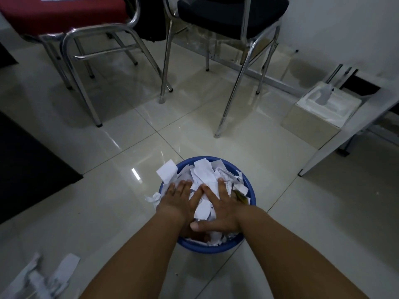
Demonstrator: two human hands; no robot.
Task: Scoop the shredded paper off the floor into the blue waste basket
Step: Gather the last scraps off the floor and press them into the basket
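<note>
The blue waste basket [250, 190] stands on the tiled floor just in front of me, heaped with white shredded paper [204, 172]. My left hand [178, 198] lies flat on the left side of the heap, fingers spread. My right hand [220, 208] lies flat on the right side, thumb stretched toward the near rim. Both palms press down on the paper and hold nothing. A few scraps hang over the basket's left rim [153, 198]. More shredded paper [46, 277] lies loose on the floor at the lower left.
A red chair [64, 20] and a black chair [233, 16] with chrome legs stand behind the basket. A white tissue box [319, 108] sits at the right beside a white table leg [336, 141]. A dark mat [28, 169] covers the floor on the left.
</note>
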